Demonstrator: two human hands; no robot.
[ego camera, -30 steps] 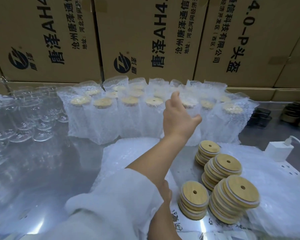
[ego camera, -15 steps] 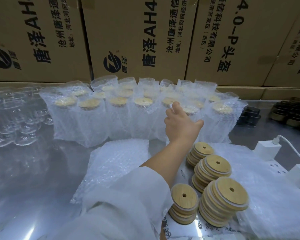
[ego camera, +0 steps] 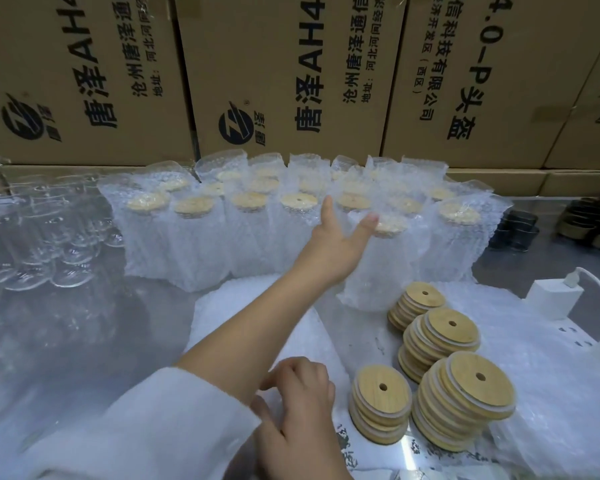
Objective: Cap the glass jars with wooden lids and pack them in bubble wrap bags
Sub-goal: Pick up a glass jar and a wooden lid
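Several capped glass jars in bubble wrap bags (ego camera: 201, 244) stand in rows at the back of the table. One wrapped jar (ego camera: 378, 271) stands alone in front of them. My left hand (ego camera: 336, 244) reaches forward against its left side, thumb and fingers spread, holding nothing. My right hand (ego camera: 291, 410) rests low with bent fingers on a flat pile of bubble wrap bags (ego camera: 250, 306). Stacks of round wooden lids with centre holes (ego camera: 465, 407) sit at the right front. Bare glass jars (ego camera: 49, 244) crowd the left.
Large printed cardboard boxes (ego camera: 278, 81) wall off the back. A white charger and power strip (ego camera: 555, 299) lie at the right, with more bubble wrap (ego camera: 551, 427) under them. Dark ring-shaped parts (ego camera: 516, 230) sit at the far right on the metal table.
My left hand has dropped a little from the back rows and spread open beside the front wrapped jar. My right hand has come into view at the bottom.
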